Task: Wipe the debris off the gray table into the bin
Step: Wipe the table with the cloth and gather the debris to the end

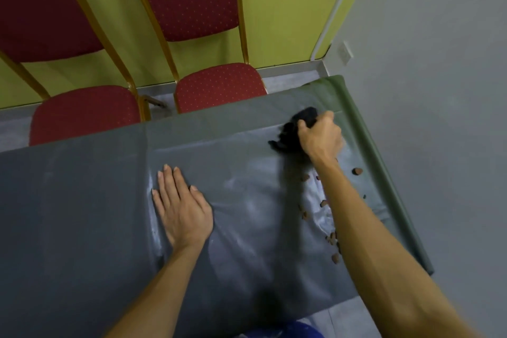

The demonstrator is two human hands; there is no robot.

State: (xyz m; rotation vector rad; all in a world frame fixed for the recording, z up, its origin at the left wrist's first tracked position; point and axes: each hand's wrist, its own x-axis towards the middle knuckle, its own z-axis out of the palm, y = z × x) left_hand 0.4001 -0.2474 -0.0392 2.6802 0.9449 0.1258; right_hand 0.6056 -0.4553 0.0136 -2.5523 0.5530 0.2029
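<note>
right hand (319,140) bunches the soft black cloth (290,136) tight; left hand (181,206) flat, empty (light debris (357,171) rolls easily).

Bare hands (182,207): 2, both over the tabletop
Gray cloth-covered table (82,200): 1
Black crumpled wiping cloth (295,132): 1
Red padded chairs with gold metal frames (219,85): 2
Small brown debris pieces (357,171): about 10 in sight (some blurred, some may be hidden under the right forearm)
Blue rounded object at the table's near edge (288,331): 1
</note>
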